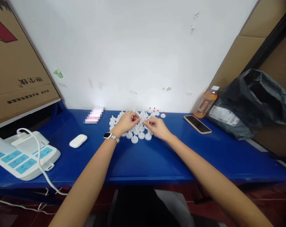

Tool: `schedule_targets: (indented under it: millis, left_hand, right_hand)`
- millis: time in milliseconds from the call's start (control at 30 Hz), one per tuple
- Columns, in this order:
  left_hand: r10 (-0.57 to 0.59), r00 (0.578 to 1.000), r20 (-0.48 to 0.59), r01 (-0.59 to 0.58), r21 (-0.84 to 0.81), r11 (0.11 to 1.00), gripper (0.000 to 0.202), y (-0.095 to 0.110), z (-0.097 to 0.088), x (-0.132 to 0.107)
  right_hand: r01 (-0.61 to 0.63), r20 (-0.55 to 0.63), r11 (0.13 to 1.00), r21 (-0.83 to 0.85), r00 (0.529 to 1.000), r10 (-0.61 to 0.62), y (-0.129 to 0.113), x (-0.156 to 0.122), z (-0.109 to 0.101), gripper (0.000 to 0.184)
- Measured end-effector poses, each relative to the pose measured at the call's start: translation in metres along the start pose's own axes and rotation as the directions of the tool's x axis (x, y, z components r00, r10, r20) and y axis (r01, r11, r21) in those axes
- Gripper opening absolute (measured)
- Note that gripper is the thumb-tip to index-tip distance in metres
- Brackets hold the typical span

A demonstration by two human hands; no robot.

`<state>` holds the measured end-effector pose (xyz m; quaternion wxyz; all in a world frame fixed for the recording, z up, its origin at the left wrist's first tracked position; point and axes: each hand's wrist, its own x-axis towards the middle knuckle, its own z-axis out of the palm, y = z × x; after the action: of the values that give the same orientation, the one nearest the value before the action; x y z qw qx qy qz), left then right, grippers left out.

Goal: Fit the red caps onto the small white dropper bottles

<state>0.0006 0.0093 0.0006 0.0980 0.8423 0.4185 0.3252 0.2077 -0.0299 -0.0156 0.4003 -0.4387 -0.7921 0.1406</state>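
Both of my hands meet over a cluster of several small white caps [138,134] on the blue table [143,157]. My left hand [126,121], with a watch on its wrist, has its fingers curled around a small red piece [133,119]. My right hand [157,126] is closed in a pinch right next to it, holding a small white piece that is hard to make out. A few caps with red tips [154,112] stand at the back of the cluster near the wall.
A white earbud case [78,140] and a white power strip [22,154] with a cable lie at the left. A phone [197,124], an orange drink bottle [206,102] and a black bag [251,101] sit at the right. Cardboard boxes [17,63] flank both sides.
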Motion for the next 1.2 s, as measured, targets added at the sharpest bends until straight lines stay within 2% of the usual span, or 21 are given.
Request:
schedule_targets:
  millis: [133, 233, 367, 533, 667, 867, 1000, 1133, 1200]
  left_hand:
    - [0.038, 0.989, 0.144, -0.029, -0.065, 0.997, 0.019, 0.007, -0.001, -0.002]
    - [0.023, 0.98, 0.197, -0.016, -0.038, 0.999, 0.02, 0.011, 0.0, -0.003]
    - [0.016, 0.982, 0.19, -0.017, 0.004, 1.0, 0.023, 0.013, 0.004, -0.003]
    - [0.051, 0.982, 0.18, -0.053, 0.011, 0.999, 0.02, 0.011, 0.007, -0.003]
    - [0.025, 0.982, 0.186, -0.032, 0.035, 0.999, 0.015, 0.009, 0.003, -0.004]
    - [-0.008, 0.984, 0.177, -0.004, 0.07, 0.998, 0.016, 0.007, -0.002, -0.004]
    - [-0.023, 0.983, 0.182, 0.009, 0.078, 0.997, 0.017, 0.009, -0.001, -0.004]
    - [-0.009, 0.982, 0.186, -0.004, 0.071, 0.997, 0.018, 0.011, 0.001, -0.004]
    - [0.008, 0.986, 0.164, -0.017, 0.059, 0.998, 0.021, 0.012, 0.002, -0.003]
  right_hand:
    - [0.016, 0.046, 1.0, 0.024, 0.999, -0.017, 0.003, 0.0, -0.003, 0.02]
    - [-0.048, 0.067, 0.998, 0.033, 0.997, 0.046, 0.001, 0.001, -0.008, 0.015]
    - [-0.118, 0.089, 0.991, 0.068, 0.99, 0.112, 0.0, 0.0, -0.012, 0.013]
    - [-0.1, 0.095, 0.993, 0.066, 0.991, 0.093, 0.002, 0.0, -0.011, 0.012]
    - [-0.065, 0.125, 0.996, 0.063, 0.99, 0.057, 0.0, -0.001, -0.01, 0.009]
    - [-0.012, 0.172, 0.999, -0.045, 0.985, 0.02, -0.004, -0.001, -0.008, 0.006]
    - [-0.022, 0.197, 0.994, -0.105, 0.98, 0.043, -0.003, 0.0, -0.008, 0.007]
    - [-0.041, 0.162, 0.99, -0.134, 0.985, 0.063, -0.004, -0.001, -0.008, 0.01]
    - [-0.041, 0.102, 0.992, -0.122, 0.993, 0.053, -0.004, 0.0, -0.01, 0.015]
